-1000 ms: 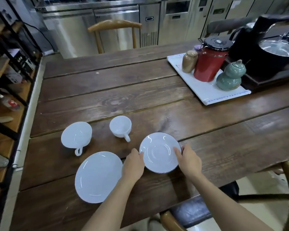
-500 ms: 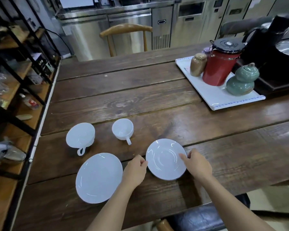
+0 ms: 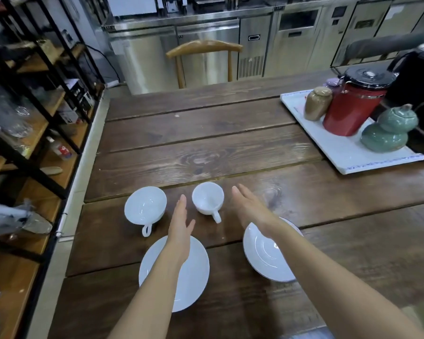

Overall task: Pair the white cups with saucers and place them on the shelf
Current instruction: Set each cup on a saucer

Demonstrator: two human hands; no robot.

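Observation:
Two white cups stand on the dark wooden table [image 3: 230,148]: a wide cup [image 3: 145,208] at the left and a smaller cup [image 3: 208,198] to its right, handle toward me. A large saucer [image 3: 195,272] lies near the front edge, partly under my left forearm. A smaller saucer [image 3: 267,258] lies to the right, partly under my right wrist. My left hand [image 3: 180,222] and my right hand [image 3: 249,206] are open, fingers stretched, flanking the smaller cup without touching it.
A black-framed wooden shelf [image 3: 34,133] with bottles and clutter runs along the left of the table. A white tray [image 3: 348,155] at the right carries a red jug [image 3: 355,104], a brown jar [image 3: 317,102] and a green gourd pot [image 3: 389,129]. A wooden chair [image 3: 203,48] stands behind the table.
Both hands have let go of the smaller saucer's rim and reached forward, opening on either side of the smaller cup. The saucer stays on the table.

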